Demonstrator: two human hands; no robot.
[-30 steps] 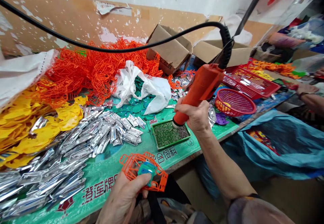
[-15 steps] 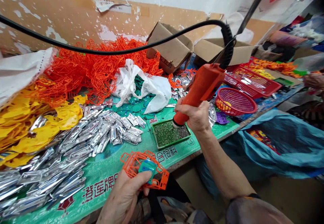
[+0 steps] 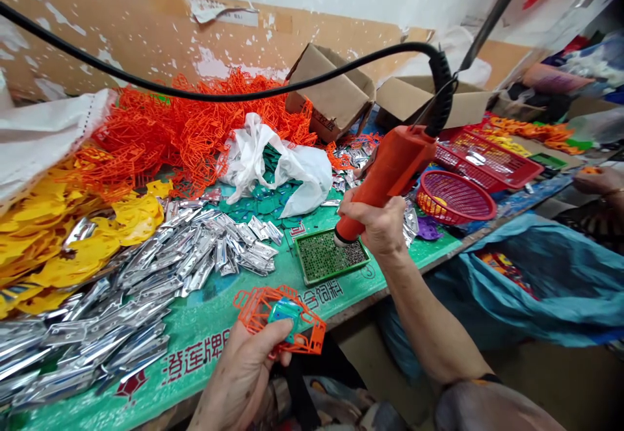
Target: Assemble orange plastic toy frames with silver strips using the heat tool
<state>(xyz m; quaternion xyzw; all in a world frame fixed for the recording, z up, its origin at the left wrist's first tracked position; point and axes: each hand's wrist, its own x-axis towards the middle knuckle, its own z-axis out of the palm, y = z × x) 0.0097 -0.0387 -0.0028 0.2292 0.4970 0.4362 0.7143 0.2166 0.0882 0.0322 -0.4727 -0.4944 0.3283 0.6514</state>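
Yellow parts (image 3: pixel 73 223) at left edge; silver strips (image 3: pixel 166 275) heaped beside them. Our left hand (image 3: pixel 246 356), bottom centre, pinches orange frame (image 3: pixel 314 337) and teal piece (image 3: pixel 283 311), thumb on teal piece; frame juts above and right of thumb. Green tray (image 3: pixel 336 274), centre, lies beyond frame. Our right hand (image 3: pixel 383 223), right of centre, wraps around orange power tool (image 3: pixel 397 161), tip down over tray; we cannot tell if touching. Red basket (image 3: pixel 458 215) farther right.

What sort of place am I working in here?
Probably an assembly workshop: the right hand holds a corded, orange-red cylindrical power tool over a green rectangular tray of small grey pieces, near a heap of shiny silver metal strips.
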